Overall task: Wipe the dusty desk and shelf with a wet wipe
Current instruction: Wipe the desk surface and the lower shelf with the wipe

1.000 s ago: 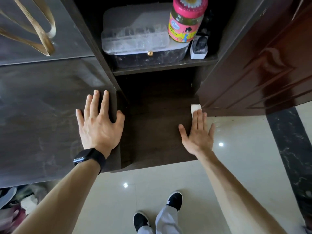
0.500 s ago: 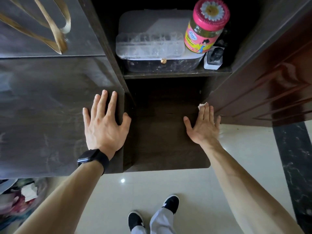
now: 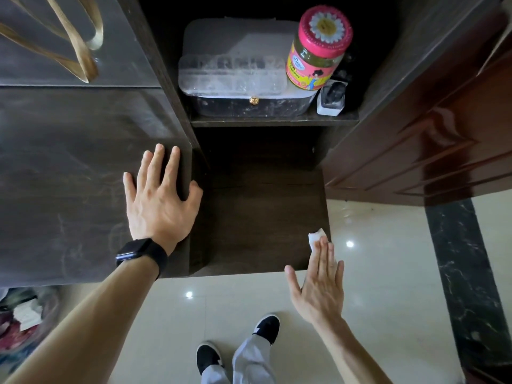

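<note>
One white wipe (image 3: 315,239) sits at the front right corner of the lower shelf (image 3: 263,217) under the straight fingers of the right hand (image 3: 318,286), grip open. The left hand (image 3: 160,200), grip open, lies flat at the right edge of the worktop (image 3: 69,176). The upper shelf (image 3: 274,123) holds two stacked boxes (image 3: 235,76) and one jar (image 3: 318,51).

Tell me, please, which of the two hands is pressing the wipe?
The right hand, flat on the white wipe at the shelf front right corner; the left hand, wearing a watch, rests bare on the desk.

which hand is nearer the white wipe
Right. The right hand presses on the wipe; the left hand lies flat on the desk, off to the wipe's left.
</note>
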A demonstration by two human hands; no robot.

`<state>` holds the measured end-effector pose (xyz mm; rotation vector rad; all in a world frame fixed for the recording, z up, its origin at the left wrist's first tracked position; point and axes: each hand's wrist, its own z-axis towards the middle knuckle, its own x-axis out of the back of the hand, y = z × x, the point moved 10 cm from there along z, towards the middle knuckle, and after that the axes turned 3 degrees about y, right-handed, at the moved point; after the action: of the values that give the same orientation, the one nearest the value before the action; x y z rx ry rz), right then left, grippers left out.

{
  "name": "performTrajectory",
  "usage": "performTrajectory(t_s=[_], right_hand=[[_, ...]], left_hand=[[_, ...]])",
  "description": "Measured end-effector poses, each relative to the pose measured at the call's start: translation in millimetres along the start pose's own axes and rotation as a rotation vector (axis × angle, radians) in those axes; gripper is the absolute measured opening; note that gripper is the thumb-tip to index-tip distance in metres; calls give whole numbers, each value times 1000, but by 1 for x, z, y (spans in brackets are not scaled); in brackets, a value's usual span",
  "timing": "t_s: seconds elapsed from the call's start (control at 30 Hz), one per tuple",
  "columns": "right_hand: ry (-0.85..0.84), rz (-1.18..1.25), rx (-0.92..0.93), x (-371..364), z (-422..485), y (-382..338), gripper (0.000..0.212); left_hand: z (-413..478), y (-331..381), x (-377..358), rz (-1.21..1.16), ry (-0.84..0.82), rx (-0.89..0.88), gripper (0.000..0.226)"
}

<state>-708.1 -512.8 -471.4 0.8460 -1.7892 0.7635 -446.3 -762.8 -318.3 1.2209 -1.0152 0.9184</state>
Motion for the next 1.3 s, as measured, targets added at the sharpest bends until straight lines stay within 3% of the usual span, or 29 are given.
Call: performTrajectory(t_s=[0.27,0.53,0.77,1.07,1.2,1.3], right_hand=[[53,53,-40,23,94,-29,88],[-8,71,-35,-2,-9,2,89],[61,63,28,26,88,-25,87],[36,68,19,1,0,4,86],[68,46,31,10,48,-9,84],[86,89,-81,21,90,-30,83]], left_hand=[[0,-1,0,13,16,11,67],[-1,-1,1,4,-1,17,67],[0,-1,1,4,3,30,67],[0,0,2,1,-8,24,67],[0,1,2,12,-12,24,68],[1,0,1,22,-12,24,68]])
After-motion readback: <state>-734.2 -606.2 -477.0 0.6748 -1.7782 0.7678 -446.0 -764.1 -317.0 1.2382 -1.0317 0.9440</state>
